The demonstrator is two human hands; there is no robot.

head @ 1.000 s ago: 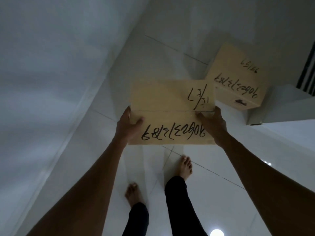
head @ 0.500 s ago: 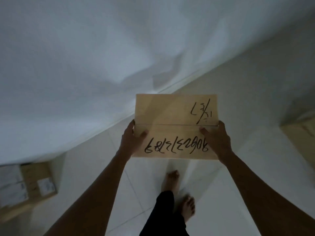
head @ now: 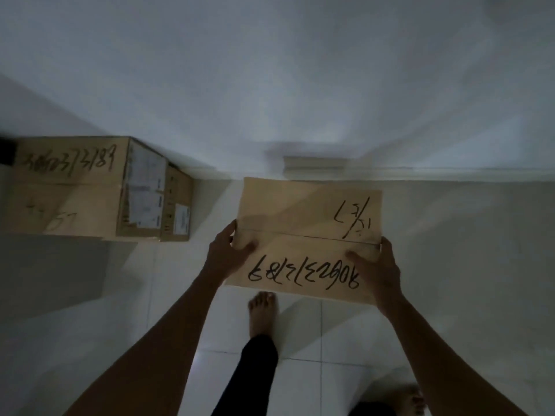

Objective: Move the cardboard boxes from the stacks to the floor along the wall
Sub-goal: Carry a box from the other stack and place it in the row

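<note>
Wall now faced squarely, one carried box point(head: 306, 238), two hands, left hand point(head: 227, 256), right hand point(head: 379, 274), one floor box point(head: 90, 187).

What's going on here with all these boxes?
A person is carrying a cardboard box with both bare hands, the left hand on its left edge and the right hand on its right edge. The box is held in the air above the tiled floor, close to the white wall. To the left, other boxes with handwritten numbers and shipping labels already sit on the floor beside the wall. The carried box is not yet set down.
</note>
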